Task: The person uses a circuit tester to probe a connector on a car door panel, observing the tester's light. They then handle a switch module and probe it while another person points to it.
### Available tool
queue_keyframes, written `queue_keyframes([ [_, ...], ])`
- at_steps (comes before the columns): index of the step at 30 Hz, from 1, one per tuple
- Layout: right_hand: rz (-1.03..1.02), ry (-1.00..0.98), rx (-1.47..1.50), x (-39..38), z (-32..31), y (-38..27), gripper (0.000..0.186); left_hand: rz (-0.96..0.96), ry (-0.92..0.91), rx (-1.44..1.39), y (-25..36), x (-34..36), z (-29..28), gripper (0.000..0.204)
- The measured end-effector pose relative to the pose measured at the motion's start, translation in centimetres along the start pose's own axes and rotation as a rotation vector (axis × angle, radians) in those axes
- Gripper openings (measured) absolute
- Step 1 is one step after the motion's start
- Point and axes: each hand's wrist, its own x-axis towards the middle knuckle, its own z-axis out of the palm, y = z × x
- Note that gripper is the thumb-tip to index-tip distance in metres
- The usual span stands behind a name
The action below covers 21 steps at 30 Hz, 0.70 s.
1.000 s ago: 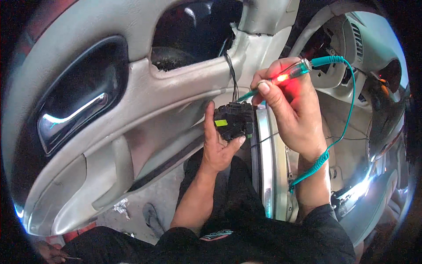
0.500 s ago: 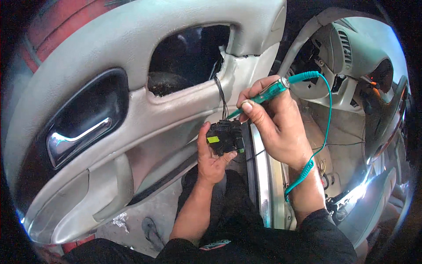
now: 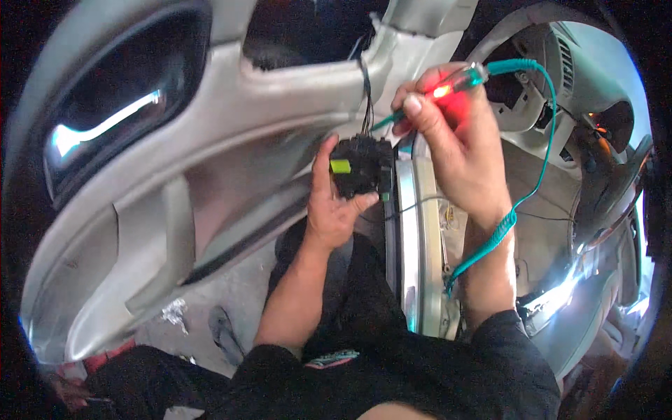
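Note:
My left hand (image 3: 332, 210) is closed around a black switch module (image 3: 362, 178) that carries a yellow-green patch and a small green piece at its lower corner. Dark wires (image 3: 367, 98) run from the top of the module up to the opening in the door panel. In my right hand (image 3: 455, 133) is a teal test light (image 3: 458, 81), pinched between thumb and fingers, its bulb glowing red. The tester's tip is down by the wires at the module's top edge; its exact contact point is too small to make out. A coiled teal cord (image 3: 493, 241) trails from its upper end past my wrist.
The beige car door panel (image 3: 294, 98) stands open on the left, with a chrome inner handle (image 3: 105, 124). To the right are the door sill (image 3: 418, 245), a seat (image 3: 584, 329), the steering wheel (image 3: 625, 196) and a partly dismantled dashboard. A sandal (image 3: 222, 332) lies on the ground.
The tester's bulb has gone from unlit to glowing red. Both hands, the module and the tester now appear higher in the picture, as the view has shifted along the door.

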Motion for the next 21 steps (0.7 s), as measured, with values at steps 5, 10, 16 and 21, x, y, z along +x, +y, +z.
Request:
queue_keyframes([
  [5, -0.019, 0.029, 0.201, -0.4, 0.3, -0.2, 0.02, 0.085, -0.047, -0.026, 0.2, 0.1, 0.3, 0.105],
  [10, 0.006, 0.041, 0.12, -0.2, -0.3, -0.3, 0.02, 0.044, -0.051, -0.073, 0.9, 0.2, 0.8, 0.104],
  [16, -0.013, 0.077, -0.027, 0.0, -0.3, 0.2, 0.027, 0.032, -0.044, -0.053, 1.0, 0.1, 0.8, 0.104],
  [21, -0.025, 0.056, 0.011, -0.1, -0.4, -0.6, 0.023, 0.053, -0.005, -0.048, 1.2, -0.1, 1.3, 0.103],
])
